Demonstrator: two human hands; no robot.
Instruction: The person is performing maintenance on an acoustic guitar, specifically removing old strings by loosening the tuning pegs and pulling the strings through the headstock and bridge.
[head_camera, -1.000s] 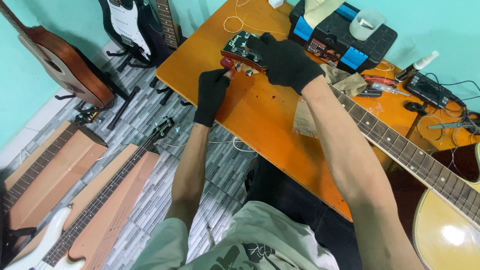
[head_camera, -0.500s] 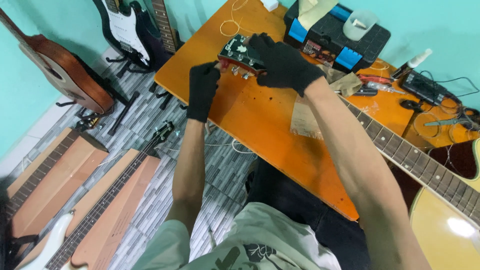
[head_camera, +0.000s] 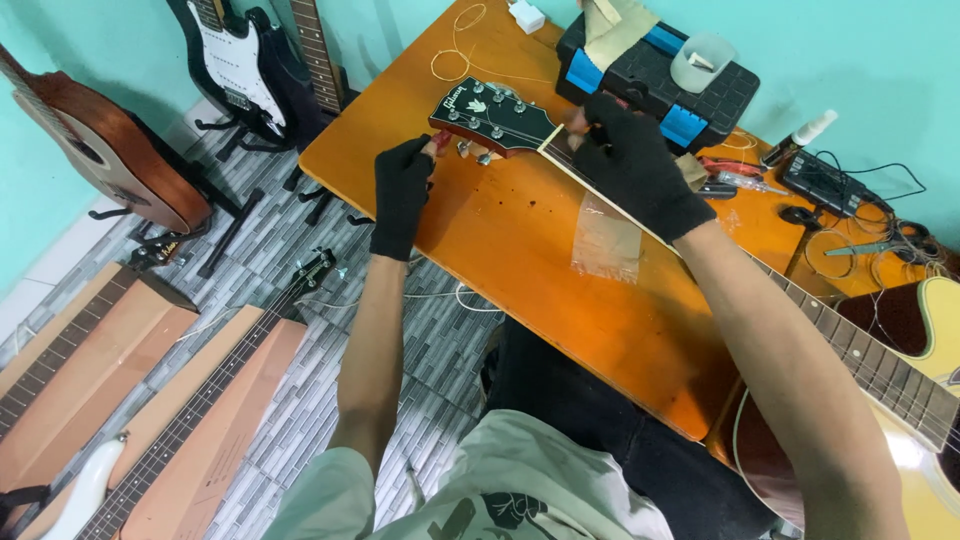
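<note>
Gloved, the left hand (head_camera: 402, 192) pinches a small red-handled tool (head_camera: 437, 143) at the tuning pegs along the near edge of the black guitar headstock (head_camera: 492, 115), which lies on the orange bench (head_camera: 560, 290). Further right, the gloved right hand (head_camera: 632, 165) closes over the guitar neck (head_camera: 857, 355) just behind the headstock, beside a clear plastic bag (head_camera: 607, 240).

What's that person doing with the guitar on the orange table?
A person in black gloves is working on a guitar that lies across the orange table. The left hand holds a small red-handled tool against the tuning pegs at the edge of the black headstock. The right hand presses down on the guitar neck just behind the headstock. A black toolbox and a clear plastic bag sit nearby, and more guitars lie on the floor.
</note>
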